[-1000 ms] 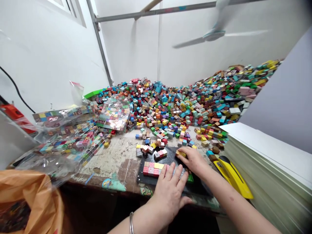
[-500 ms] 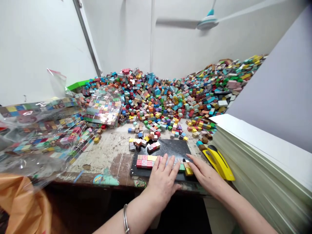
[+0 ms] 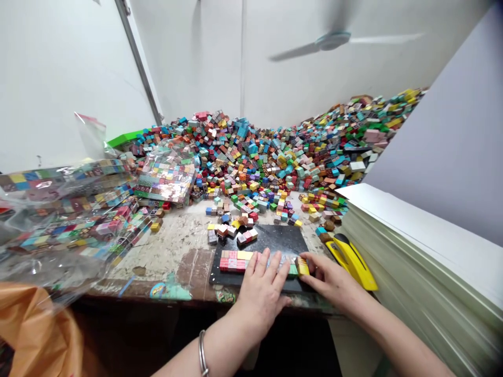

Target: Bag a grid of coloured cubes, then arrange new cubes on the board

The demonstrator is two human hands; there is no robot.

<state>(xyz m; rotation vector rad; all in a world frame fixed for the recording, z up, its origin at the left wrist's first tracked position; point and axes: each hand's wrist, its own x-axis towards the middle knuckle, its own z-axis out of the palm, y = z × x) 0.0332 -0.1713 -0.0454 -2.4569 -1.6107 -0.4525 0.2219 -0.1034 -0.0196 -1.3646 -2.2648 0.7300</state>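
A black mat lies on the worn table near its front edge. On it sits a row of small cubes, pink, red and yellow. My left hand lies flat on the row's right part with fingers spread. My right hand pinches yellow cubes and holds them against the row's right end, next to a green cube. More loose cubes sit at the mat's far edge.
A huge heap of coloured cubes fills the back of the table. Clear bags of packed cubes lie at the left, an orange bag below them. A yellow utility knife and a white sheet stack are on the right.
My right hand took yellow cubes from the mat's far right edge and brought them down to the right end of the row. My left hand stayed flat on the row.
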